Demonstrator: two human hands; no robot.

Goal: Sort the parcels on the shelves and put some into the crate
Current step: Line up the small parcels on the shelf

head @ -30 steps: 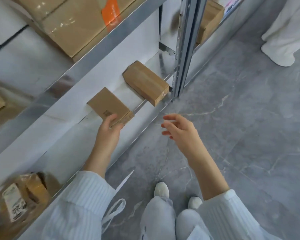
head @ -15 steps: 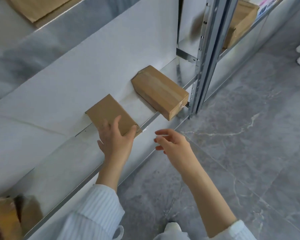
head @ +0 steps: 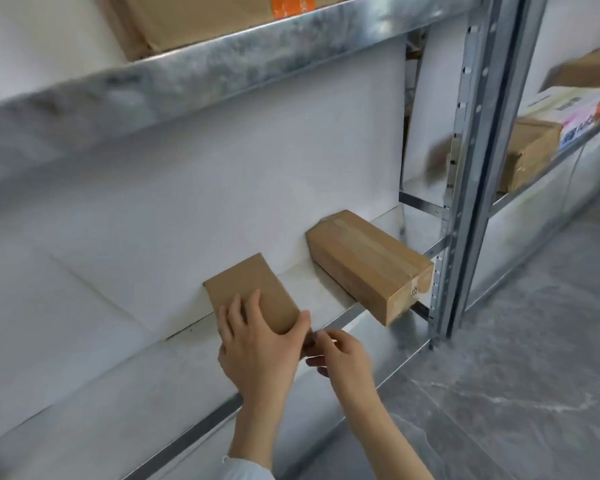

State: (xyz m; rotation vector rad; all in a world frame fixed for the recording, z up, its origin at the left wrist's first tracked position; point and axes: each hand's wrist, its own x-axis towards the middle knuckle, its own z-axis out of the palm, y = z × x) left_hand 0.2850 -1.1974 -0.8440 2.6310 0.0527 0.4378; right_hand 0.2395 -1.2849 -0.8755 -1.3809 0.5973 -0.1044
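Left grip clamped on small flat parcel on shelf, likely to lift it; right grip curled at its corner, hold unclear

1. The lower shelf crosses the frame from lower left to the middle right.
2. A small box lies on it at the centre, its far end against the back wall.
3. A long box lies on the same shelf to the right, apart from the small box, its near end overhanging the shelf's front edge.
4. The left grip lies on the small box's near end; the right grip is just right of it, at the box's near right corner.
5. The upper shelf runs across the top, with a large box on it.
6. An upright post stands right of the long box.
7. Beyond the post, at the right edge, a neighbouring shelf carries stacked boxes.
8. The floor fills the lower right.
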